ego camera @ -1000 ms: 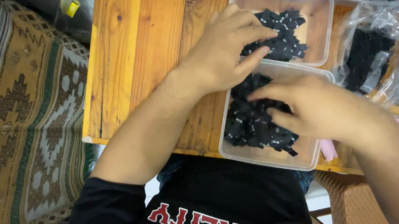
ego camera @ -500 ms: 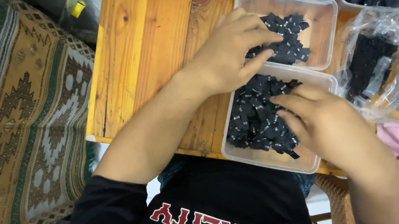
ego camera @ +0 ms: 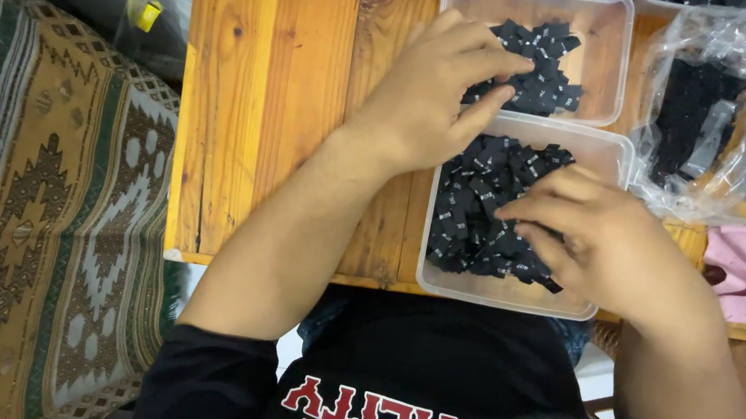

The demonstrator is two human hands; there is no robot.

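small black fabric labels (ego camera: pixel 477 219) lie heaped in the near clear plastic tub (ego camera: pixel 508 298), directly under the right hand (ego camera: pixel 605 240) whose fingers curl pinching into them, while the left hand (ego camera: pixel 436 89) pinches labels at the far tub (ego camera: pixel 608 72) just beyond on the wooden table (ego camera: pixel 255 99).

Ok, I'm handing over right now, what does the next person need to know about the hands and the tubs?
Left hand: fingers at the black pieces in the far tub, apparently pinching some.
Right hand: fingertips down among the black pieces in the near tub; grip hidden.
Both clear tubs sit on the wooden board. A clear bag of more black pieces lies to the right.
Done: some pieces in each tub.
Left: near tub well filled, bag unemptied.
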